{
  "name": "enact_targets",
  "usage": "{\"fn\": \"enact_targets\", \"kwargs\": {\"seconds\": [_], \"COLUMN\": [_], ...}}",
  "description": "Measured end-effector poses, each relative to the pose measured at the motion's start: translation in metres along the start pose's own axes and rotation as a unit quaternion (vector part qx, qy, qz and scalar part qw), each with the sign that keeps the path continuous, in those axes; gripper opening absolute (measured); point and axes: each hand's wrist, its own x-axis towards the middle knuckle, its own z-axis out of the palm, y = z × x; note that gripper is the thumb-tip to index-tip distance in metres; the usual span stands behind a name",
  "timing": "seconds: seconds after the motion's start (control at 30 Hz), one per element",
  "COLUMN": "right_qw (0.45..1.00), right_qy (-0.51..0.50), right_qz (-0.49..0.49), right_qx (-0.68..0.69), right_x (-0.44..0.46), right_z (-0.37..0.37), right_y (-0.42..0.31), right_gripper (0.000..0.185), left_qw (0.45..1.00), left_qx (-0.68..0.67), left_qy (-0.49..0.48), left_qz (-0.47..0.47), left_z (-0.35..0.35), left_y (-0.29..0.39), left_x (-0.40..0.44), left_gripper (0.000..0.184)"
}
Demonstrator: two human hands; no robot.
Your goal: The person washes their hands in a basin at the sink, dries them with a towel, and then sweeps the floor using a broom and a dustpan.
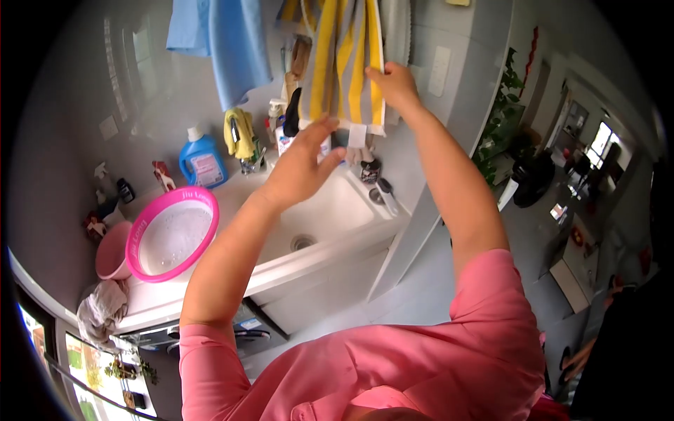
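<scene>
A towel with yellow, grey and white stripes point(340, 63) hangs over the sink. My right hand point(397, 88) pinches its right edge between thumb and fingers. Just below the towel's lower left corner is my left hand point(305, 165), fingers stretched and thumb apart, holding nothing; whether its fingertips touch the cloth I cannot tell. A small white label point(357, 135) dangles from the towel's bottom hem. Beneath both arms lies the white sink point(333, 217) with its drain point(302, 243).
Left of the sink, a pink-rimmed basin point(133, 242) leans over a pink bucket point(112, 254). A blue detergent bottle point(203, 160) stands behind it. Light blue clothing point(235, 52) hangs at upper left. A brush point(387, 196) lies at the sink's right edge, near a wall corner point(428, 182).
</scene>
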Motion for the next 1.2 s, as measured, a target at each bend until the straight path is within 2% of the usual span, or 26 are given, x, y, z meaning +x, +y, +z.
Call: {"fn": "enact_targets", "kwargs": {"seconds": [0.07,0.1,0.13,0.2,0.23,0.27,0.3,0.33,0.37,0.4,0.47,0.5,0.53,0.57,0.6,0.67,0.73,0.8,0.83,0.9,0.93,1.0,1.07,1.13,1.17,1.2], "right_qw": [0.982,0.953,0.942,0.911,0.885,0.863,0.841,0.806,0.825,0.757,0.843,0.826,0.842,0.757,0.589,0.519,0.504,0.331,0.349,0.505,0.566,0.661,0.794,0.781,0.723,0.696], "right_qy": [-0.065,-0.104,-0.117,-0.109,-0.137,-0.193,-0.071,-0.072,0.202,0.455,0.385,0.381,0.341,0.158,-0.043,-0.072,-0.155,-0.24,-0.301,-0.161,-0.147,-0.117,0.004,-0.054,-0.099,-0.095], "right_qz": [-0.089,-0.135,-0.226,-0.315,-0.254,-0.23,-0.245,-0.223,-0.332,-0.405,-0.26,-0.253,-0.227,-0.169,-0.094,-0.078,-0.024,0.002,-0.063,0.059,-0.027,-0.028,-0.128,-0.069,-0.071,-0.046], "right_qx": [0.155,0.25,0.217,0.241,0.366,0.407,0.477,0.543,0.411,0.237,0.271,0.33,0.351,0.611,0.802,0.848,0.85,0.913,0.885,0.846,0.811,0.741,0.594,0.619,0.68,0.711], "right_x": [-0.019,-0.032,-0.032,-0.024,-0.028,-0.006,-0.003,0.03,0.056,0.076,0.057,0.051,0.056,0.052,0.045,0.017,-0.01,-0.015,-0.016,-0.028,-0.022,-0.011,-0.016,-0.008,-0.01,-0.013], "right_z": [-0.017,-0.032,-0.046,-0.071,-0.081,-0.087,-0.078,-0.059,-0.025,-0.001,0.01,0.015,0.024,0.012,0.001,-0.004,-0.011,0.023,0.018,0.002,0.017,0.031,0.005,0.02,0.023,0.027], "right_y": [-0.035,-0.069,-0.091,-0.129,-0.149,-0.146,-0.161,-0.153,-0.141,-0.135,-0.134,-0.134,-0.124,-0.116,-0.11,-0.112,-0.099,-0.063,-0.059,-0.075,-0.067,-0.064,-0.07,-0.062,-0.052,-0.044], "right_gripper": [0.031,0.027,0.021,0.032,0.044,0.024,0.062,0.045,0.031,0.02,0.018,0.016,0.015,0.019,0.026,0.034,0.032,0.029,0.027,0.018,0.016,0.015,0.017,0.023,0.029,0.03], "left_qw": [0.996,0.972,0.977,0.884,0.847,0.833,0.83,0.832,0.837,0.843,0.858,0.865,0.874,0.883,0.891,0.905,0.918,0.931,0.938,0.948,0.952,0.961,0.969,0.973,0.974,0.975], "left_qx": [-0.073,-0.194,-0.142,-0.375,-0.432,-0.45,-0.453,-0.448,-0.439,-0.427,-0.399,-0.384,-0.366,-0.348,-0.331,-0.295,-0.26,-0.222,-0.197,-0.166,-0.148,-0.107,-0.06,-0.009,0.019,0.048], "left_qy": [0.031,0.061,0.079,0.113,0.119,0.12,0.12,0.122,0.124,0.127,0.135,0.138,0.14,0.143,0.143,0.144,0.143,0.14,0.137,0.126,0.122,0.112,0.101,0.09,0.082,0.074], "left_qz": [-0.041,-0.114,-0.135,-0.254,-0.287,-0.298,-0.303,-0.304,-0.303,-0.301,-0.296,-0.292,-0.287,-0.282,-0.277,-0.27,-0.262,-0.254,-0.252,-0.242,-0.237,-0.228,-0.219,-0.211,-0.208,-0.204], "left_z": [-0.008,-0.009,-0.01,-0.006,0.0,0.007,0.014,0.02,0.026,0.03,0.034,0.034,0.033,0.032,0.031,0.027,0.023,0.018,0.02,0.019,0.018,0.013,0.006,-0.002,-0.006,-0.01], "left_y": [0.003,0.015,0.005,0.005,0.001,-0.003,-0.008,-0.011,-0.014,-0.016,-0.019,-0.02,-0.02,-0.021,-0.022,-0.024,-0.026,-0.026,-0.027,-0.028,-0.028,-0.029,-0.027,-0.024,-0.023,-0.022], "left_x": [0.032,0.05,0.07,0.103,0.118,0.128,0.136,0.141,0.145,0.149,0.154,0.156,0.157,0.158,0.158,0.156,0.152,0.149,0.142,0.141,0.142,0.144,0.144,0.143,0.144,0.145], "left_gripper": [0.042,0.04,0.045,0.052,0.052,0.052,0.052,0.053,0.053,0.053,0.053,0.053,0.053,0.053,0.053,0.053,0.054,0.054,0.054,0.054,0.054,0.055,0.055,0.055,0.055,0.056]}}
